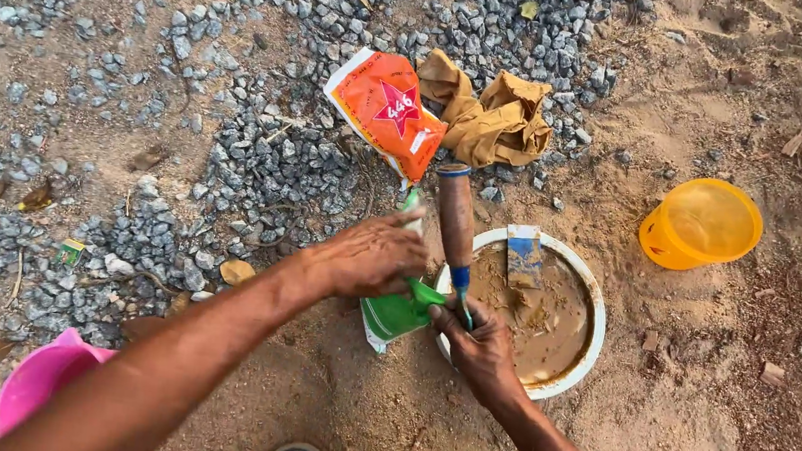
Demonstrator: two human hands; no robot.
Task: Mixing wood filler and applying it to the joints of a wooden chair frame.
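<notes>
Down on the sandy ground, the person's left hand lies over the top of a green plastic pouch, fingers curled down on it, the grip closed on the pouch's upper end. The pouch sits just beside the rim of a round white basin that is filled with brown muddy mix. The right hand is at the near rim of the basin, its grip clamped on the metal shank of a tool with a brown wooden handle; the handle stands up and away from the hand, with a blue band near its lower end. I cannot make out the tool's working end, which is hidden by the hand. A flat trowel blade, smeared with mud, rests in the far side of the basin.

Behind the hands lie an orange printed bag and a crumpled tan cloth, touching each other, on a spread of grey gravel. A yellow bucket stands well apart to the right of the basin. A pink tub shows at the lower left, partly behind the left forearm.
</notes>
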